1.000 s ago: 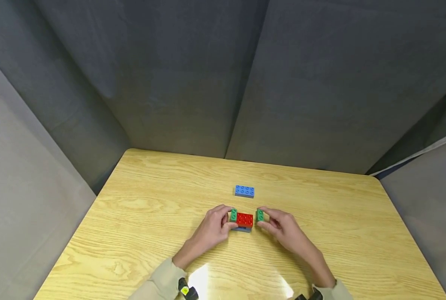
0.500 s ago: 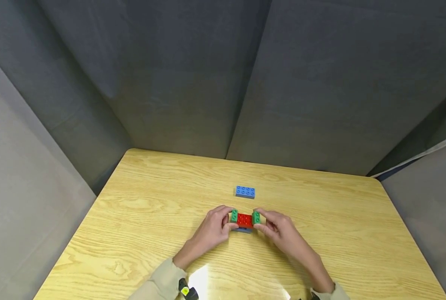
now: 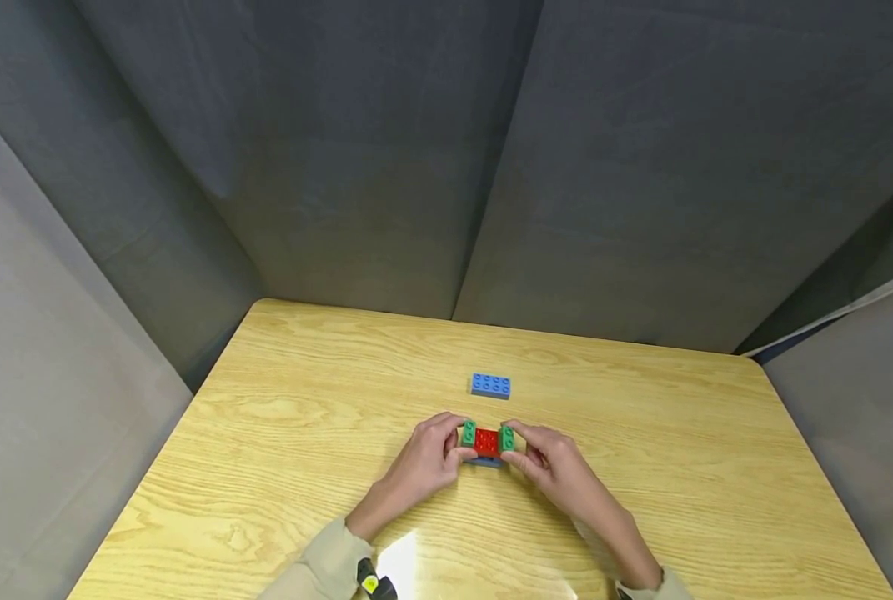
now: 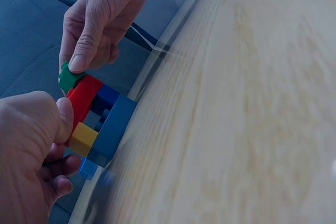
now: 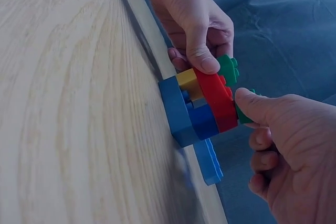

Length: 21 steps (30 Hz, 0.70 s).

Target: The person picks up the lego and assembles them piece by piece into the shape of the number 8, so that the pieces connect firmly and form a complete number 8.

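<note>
Near the middle of the table stands a small stack of toy building bricks. A long blue brick [image 5: 176, 111] is its base, bearing a yellow brick [image 5: 187, 82] and a smaller blue brick [image 5: 202, 122] with a gap between. Across these lies a red brick [image 3: 487, 442], studs up. A green brick [image 3: 469, 432] sits on its left end, where my left hand [image 3: 433, 457] grips the stack, thumb against the red brick's side. My right hand [image 3: 562, 467] pinches a second green brick [image 3: 507, 438] at the red brick's right end, thumb in front and fingers behind.
A loose blue brick [image 3: 491, 385] with two rows of studs lies behind the stack. The wooden table [image 3: 303, 400] ends at a back edge, beyond which grey curtains [image 3: 356, 167] hang. Light reflects off the tabletop near the front.
My right hand has moved left with its green brick, from beside the stack to over the red brick's right end. My left hand has stayed at the stack's left end.
</note>
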### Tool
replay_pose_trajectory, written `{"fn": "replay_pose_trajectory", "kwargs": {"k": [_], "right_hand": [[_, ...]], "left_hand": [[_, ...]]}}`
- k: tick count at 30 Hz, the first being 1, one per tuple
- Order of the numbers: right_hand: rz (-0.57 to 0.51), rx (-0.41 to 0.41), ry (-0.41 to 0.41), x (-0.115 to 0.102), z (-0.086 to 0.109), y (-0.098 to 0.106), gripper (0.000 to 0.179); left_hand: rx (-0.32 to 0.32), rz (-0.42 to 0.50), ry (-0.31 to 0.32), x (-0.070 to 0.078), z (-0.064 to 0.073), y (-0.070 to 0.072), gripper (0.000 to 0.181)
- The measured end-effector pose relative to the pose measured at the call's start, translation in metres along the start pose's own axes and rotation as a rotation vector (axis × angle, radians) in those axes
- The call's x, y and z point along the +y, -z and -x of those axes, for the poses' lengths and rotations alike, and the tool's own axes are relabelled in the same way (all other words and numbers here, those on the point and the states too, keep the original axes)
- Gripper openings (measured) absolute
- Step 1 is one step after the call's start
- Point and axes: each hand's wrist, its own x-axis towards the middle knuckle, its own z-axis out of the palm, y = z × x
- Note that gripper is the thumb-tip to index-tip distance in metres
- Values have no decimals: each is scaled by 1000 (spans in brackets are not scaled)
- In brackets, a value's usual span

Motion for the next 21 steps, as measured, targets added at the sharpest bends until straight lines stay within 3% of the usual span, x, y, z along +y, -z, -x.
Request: {"fn": "replay_pose_trajectory", "kwargs": {"k": [7,16,21], "right_hand": [[6,-3,3,0,1,-4,42],[44,-43,-53,-5,1,-6,44],[56,-39,-34,-5,2,-8,42]], "left_hand": [[-2,7,3,-1,1,-1,36],[12,4,-17,-2,2,-1,35],[17,11,-34,-3,2,-2,34]]}}
